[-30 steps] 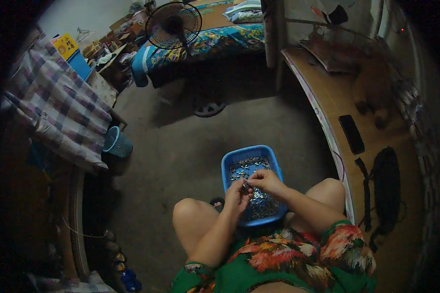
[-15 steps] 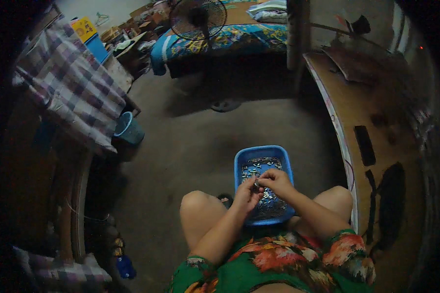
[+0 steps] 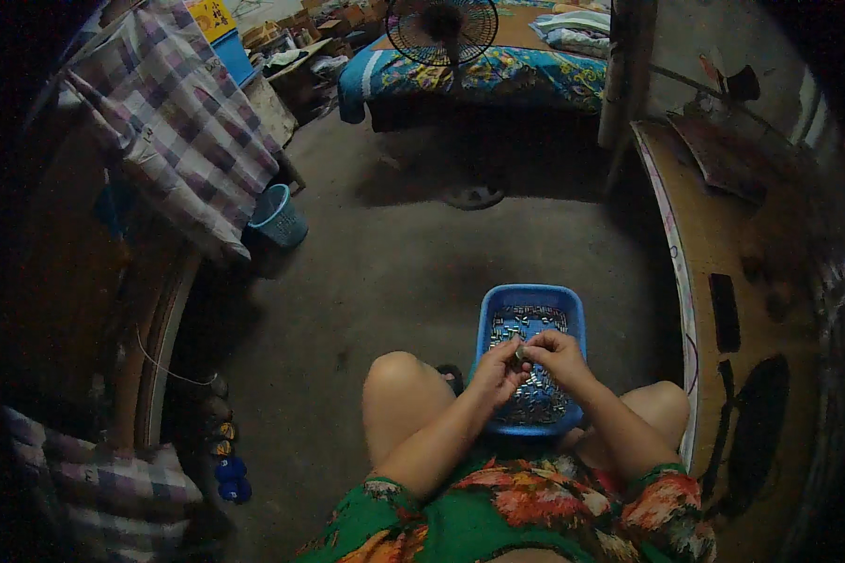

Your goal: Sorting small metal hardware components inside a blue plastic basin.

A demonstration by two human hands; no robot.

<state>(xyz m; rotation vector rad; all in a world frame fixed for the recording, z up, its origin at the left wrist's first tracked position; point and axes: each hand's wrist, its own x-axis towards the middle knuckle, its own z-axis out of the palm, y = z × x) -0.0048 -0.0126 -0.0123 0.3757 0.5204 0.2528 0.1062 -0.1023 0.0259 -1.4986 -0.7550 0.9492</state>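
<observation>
A blue plastic basin [image 3: 533, 430] sits between my knees, with many small shiny metal pieces [image 3: 545, 402] strewn over its bottom. Above it my two hands meet at the fingertips. A small pale, silvery piece [image 3: 520, 354] shows between them, too small to name. My left hand [image 3: 498, 373] has its fingers curled around it from the left. From the right, my right hand [image 3: 560, 358] pinches at the same piece with thumb and forefinger. The hands hide part of the basin's middle.
A standing fan [image 3: 441, 33] is before a bed [image 3: 483, 84] at the back. To the left are a blue-green bin [image 3: 280, 218] and a checked cloth [image 3: 174, 122]. A wooden board surface [image 3: 695, 235] with dark items runs along the right. Blue objects [image 3: 233, 479] lie at lower left.
The whole view has shifted, so the room and basin appear farther right. Both hands stay together over the basin, fingertips still on the small piece.
</observation>
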